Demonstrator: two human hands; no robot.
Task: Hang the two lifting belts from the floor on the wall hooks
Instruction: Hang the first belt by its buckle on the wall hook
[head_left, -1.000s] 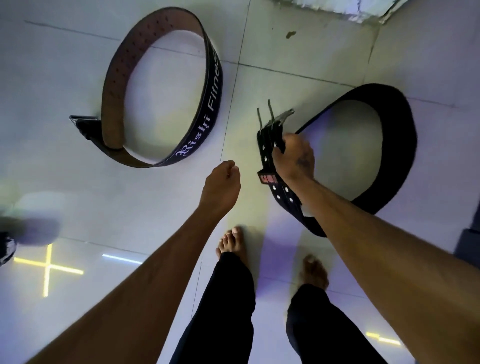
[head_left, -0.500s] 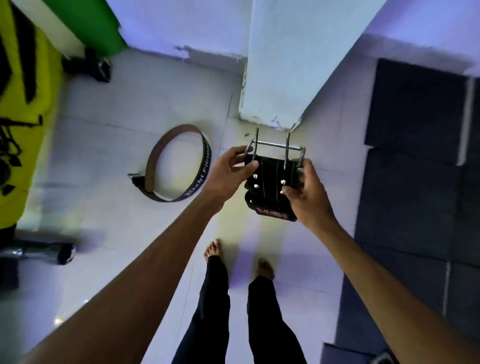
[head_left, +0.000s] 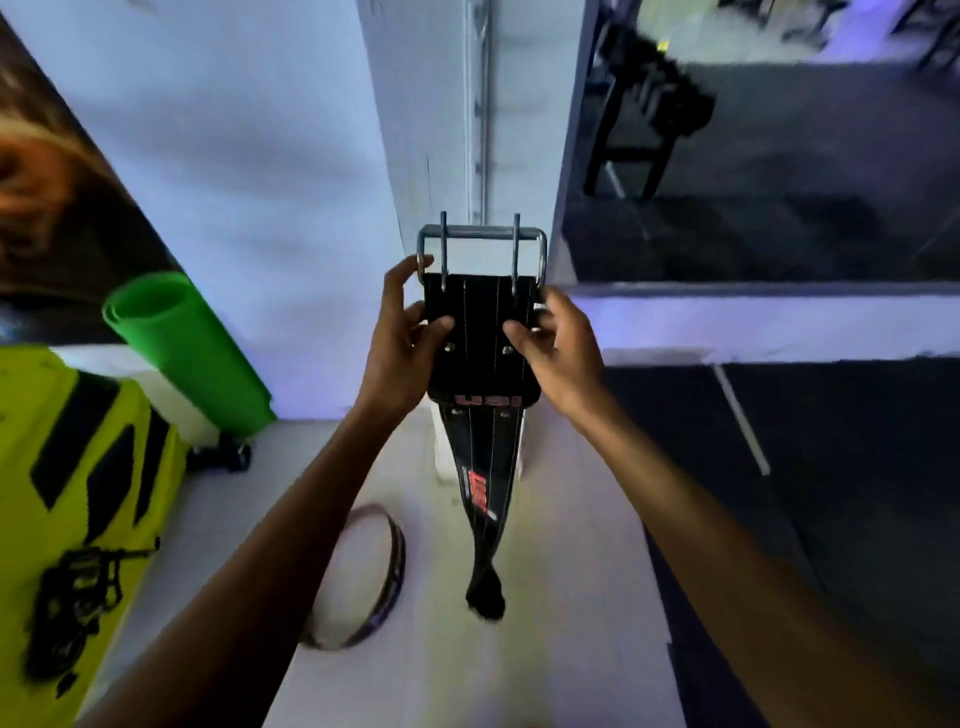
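Note:
I hold a black lifting belt (head_left: 480, 343) up in front of a white pillar (head_left: 498, 130). My left hand (head_left: 402, 338) grips its left edge and my right hand (head_left: 556, 343) grips its right edge, just below the steel two-prong buckle (head_left: 482, 234). The rest of this belt hangs down to a dark tail (head_left: 485, 587) above the floor. The second belt (head_left: 374, 566), brown inside with a dark printed outside, lies curled on the pale floor below my left forearm, which partly hides it. No wall hook is clearly visible; a thin metal strip (head_left: 483, 104) runs up the pillar.
A green rolled mat (head_left: 192, 348) leans against the white wall at left, beside a yellow-and-black panel (head_left: 67, 467). Dark floor mats (head_left: 831, 467) and a black bench frame (head_left: 639, 119) fill the right side. A small dumbbell (head_left: 223, 457) lies by the wall.
The black belt went from the floor into both hands and has risen to chest height before the pillar. My view has tilted up from the floor toward the wall.

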